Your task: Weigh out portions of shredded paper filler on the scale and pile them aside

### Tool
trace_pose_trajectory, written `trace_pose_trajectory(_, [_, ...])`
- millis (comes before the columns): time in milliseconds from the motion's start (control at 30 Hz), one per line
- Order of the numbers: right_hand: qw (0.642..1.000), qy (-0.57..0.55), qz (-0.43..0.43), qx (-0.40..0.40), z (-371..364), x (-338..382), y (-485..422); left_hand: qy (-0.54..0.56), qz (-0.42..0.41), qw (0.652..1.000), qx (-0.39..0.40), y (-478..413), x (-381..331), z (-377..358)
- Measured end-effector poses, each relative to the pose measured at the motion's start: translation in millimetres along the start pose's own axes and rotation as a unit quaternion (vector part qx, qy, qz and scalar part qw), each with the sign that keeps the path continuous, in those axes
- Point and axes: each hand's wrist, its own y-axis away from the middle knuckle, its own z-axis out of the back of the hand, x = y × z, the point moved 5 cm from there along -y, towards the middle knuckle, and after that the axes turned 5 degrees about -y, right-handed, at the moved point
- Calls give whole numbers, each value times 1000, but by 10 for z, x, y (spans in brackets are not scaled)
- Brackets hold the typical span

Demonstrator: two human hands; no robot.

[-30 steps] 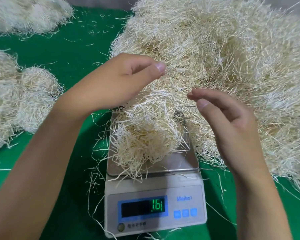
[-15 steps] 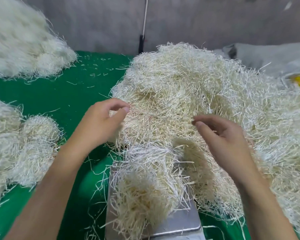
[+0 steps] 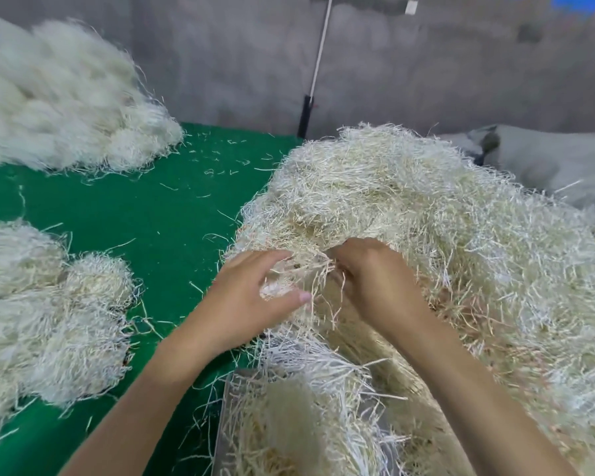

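Two hands are now close together, at the near left side of the big heap (image 3: 443,235) of shredded paper. Half a second ago they were apart, and the right one held nothing. The left hand (image 3: 251,300) has moved right, into the paper. Its grip is half closed, with the fingers curled on top and the thumb below, and it holds a tuft (image 3: 306,269) of strands. The right hand (image 3: 375,286) has moved left to meet it. Its fingers are curled down into the same tuft and hold it too.

The head has tipped up since then. More of the grey wall (image 3: 220,56) shows, with a white cord (image 3: 320,53) hanging on it. Only the far part of the scale (image 3: 226,427) shows, at the near edge. One portion (image 3: 289,431) of paper lies on it as before.

Small piles (image 3: 49,321) sit on the left of the green counter (image 3: 152,218). Another pile (image 3: 66,97) sits far left and looks blurred.
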Motion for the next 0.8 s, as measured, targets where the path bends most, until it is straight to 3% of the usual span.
trace_pose_trajectory(200, [991, -130, 10, 37, 147, 365, 23, 91, -25, 995, -14, 81, -208, 22])
trace_pose_trajectory(367, [925, -356, -89, 99, 194, 246, 106, 170, -53, 973, -145, 109, -269, 224])
trace_pose_trajectory(433, [883, -439, -118, 120, 162, 231, 124, 315, 10, 942, -118, 96, -226, 143])
trace_pose_trajectory(500, [864, -470, -105, 147, 108, 271, 107, 456, 75, 886, -46, 79, -189, 33])
trace_pose_trajectory(567, [873, -455, -94, 152, 36, 252, 86, 518, 61, 853, -35, 71, -213, 68])
trace_pose_trajectory(633, [903, -398, -95, 134, -22, 153, 50, 569, 42, 819, -65, 54, -231, 180])
trace_pose_trajectory(733, [959, -235, -89, 134, -132, -50, 2, 665, 53, 740, -88, 34, -164, 252])
trace_pose_trajectory(800, [970, -174, -94, 142, -211, -139, -14, 659, 95, 743, -69, 22, -81, 210])
